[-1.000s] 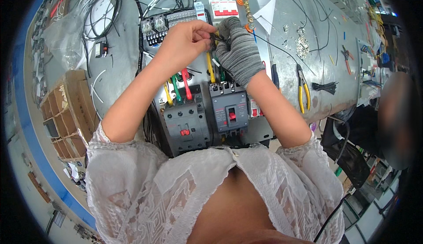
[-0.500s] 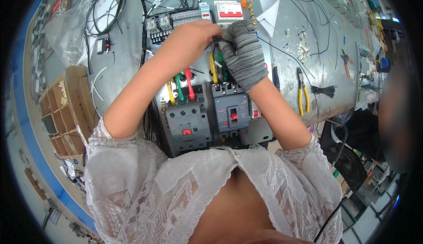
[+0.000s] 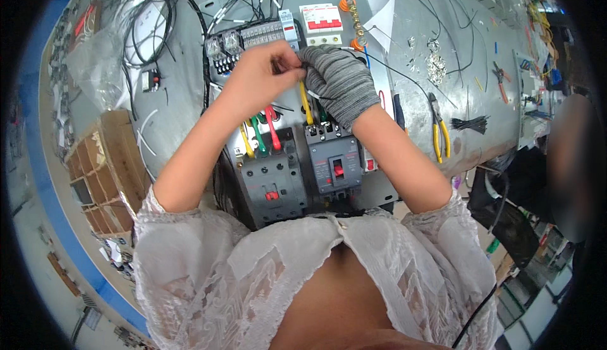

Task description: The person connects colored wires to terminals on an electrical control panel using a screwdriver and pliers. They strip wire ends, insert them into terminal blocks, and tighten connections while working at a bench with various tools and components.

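My bare left hand (image 3: 260,77) is closed in a pinch, thumb and forefinger meeting just beside the right fingertips. On my right hand (image 3: 340,85) is a grey striped glove; its fingers are curled, and what either hand grips is hidden or too small to make out. Both hands hover over the mounting plate, below a white circuit breaker with red levers (image 3: 322,22). Under them a yellow-sleeved wire (image 3: 306,104) runs into a dark grey breaker (image 3: 337,168). To its left, a larger grey switching unit (image 3: 272,185) takes yellow, green and red (image 3: 272,128) sleeved wires.
Left of the plate stands a cardboard box with compartments (image 3: 117,160). A black wire bundle (image 3: 203,53) runs along the plate's left side. Yellow-handled pliers (image 3: 439,132), black cable ties (image 3: 471,124) and small metal terminals (image 3: 435,65) lie on the right. Brass studs (image 3: 355,21) stand beside the white breaker.
Both hands have shifted slightly left relative to the plate. My left hand has turned so its thumb and forefinger pinch shows. The whole view has moved a little.
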